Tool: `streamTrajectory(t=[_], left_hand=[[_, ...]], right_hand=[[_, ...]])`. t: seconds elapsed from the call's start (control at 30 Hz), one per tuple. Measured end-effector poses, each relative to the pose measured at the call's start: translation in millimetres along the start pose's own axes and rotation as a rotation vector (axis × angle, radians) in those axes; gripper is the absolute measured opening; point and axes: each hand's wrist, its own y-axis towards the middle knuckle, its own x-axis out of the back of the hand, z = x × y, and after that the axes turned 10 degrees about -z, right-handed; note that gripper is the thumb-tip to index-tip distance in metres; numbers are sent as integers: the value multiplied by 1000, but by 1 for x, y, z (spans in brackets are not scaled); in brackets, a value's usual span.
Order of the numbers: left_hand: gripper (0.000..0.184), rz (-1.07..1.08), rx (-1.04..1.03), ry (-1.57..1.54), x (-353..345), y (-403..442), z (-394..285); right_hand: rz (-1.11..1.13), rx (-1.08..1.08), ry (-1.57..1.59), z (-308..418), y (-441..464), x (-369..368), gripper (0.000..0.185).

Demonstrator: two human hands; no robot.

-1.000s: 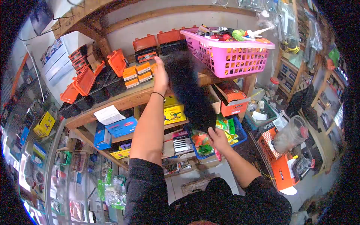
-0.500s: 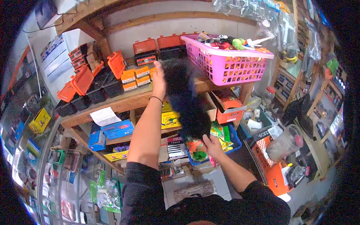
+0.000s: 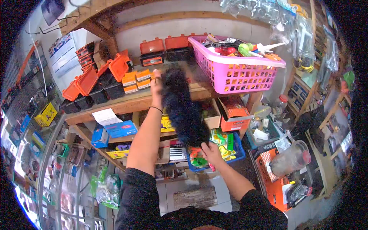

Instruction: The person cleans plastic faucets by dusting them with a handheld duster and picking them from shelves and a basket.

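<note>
A dark, fluffy duster (image 3: 180, 103), blurred in places, slants across the middle of my view in front of the wooden shelf. My right hand (image 3: 212, 154) is closed around its lower end, and a short pink piece like a handle end pokes out below the fist. Alongside the duster's upper end, my left hand (image 3: 156, 89) reaches up with its fingers extended, close to the small orange-and-white boxes (image 3: 137, 80). Whether its palm touches the duster I cannot tell.
A pink basket (image 3: 245, 74) full of bottles and tools stands on the shelf (image 3: 142, 102) at right. Black cases with orange lids (image 3: 87, 80) line its left and back. Below are a blue tray (image 3: 239, 153) of colourful packets and an orange carton (image 3: 234, 119). A glass display case stands left.
The duster and my right hand have shifted slightly left. My left hand has moved a little left and down, nearer the small boxes. The camera view has shifted slightly.
</note>
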Motion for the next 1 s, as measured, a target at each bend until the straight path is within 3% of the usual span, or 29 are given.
streamTrajectory(t=[0.07,0.13,0.2,0.23,0.27,0.33,0.37,0.4,0.47,0.53,0.6,0.67,0.73,0.77,0.8,0.87,1.0], left_hand=[[46,105,375,84,0,-11,-95],[36,148,378,124,0,-8,-86],[31,46,470,-216,1,-4,-65],[28,145,207,-243,4,-3,-59],[28,154,207,-231,2,-5,-71],[27,232,260,167,-5,-12,-107],[26,259,270,210,-5,-12,-111],[26,268,272,216,-3,-12,-113],[27,179,511,96,-1,-9,-117],[31,174,537,47,-1,-7,-121],[34,346,672,-271,4,0,-112],[34,305,768,-282,11,5,-99],[36,571,1107,-1093,17,12,-85],[41,483,1041,-788,19,14,-89],[41,473,1041,-802,18,13,-93],[44,254,992,-646,11,10,-93],[46,257,1137,-776,16,12,-108]], right_hand=[[-44,-54,67,-5,0,4,39],[34,-55,45,-10,0,4,36],[39,24,32,-5,-2,5,34],[22,-9,97,-10,2,6,34],[4,-46,165,-16,3,6,34],[-6,-62,220,-19,-1,3,32],[50,-74,213,-16,-5,3,31],[105,-81,202,-11,-8,4,30],[121,-20,215,-1,-11,7,29],[41,-31,311,2,-11,5,32],[26,-2,295,2,-11,4,31],[84,23,170,10,-16,5,31],[78,65,31,17,-16,11,31],[63,47,27,17,-15,13,30],[48,25,23,25,-18,12,31],[-13,60,-83,35,-24,10,31],[4,21,-106,24,-23,8,31]])
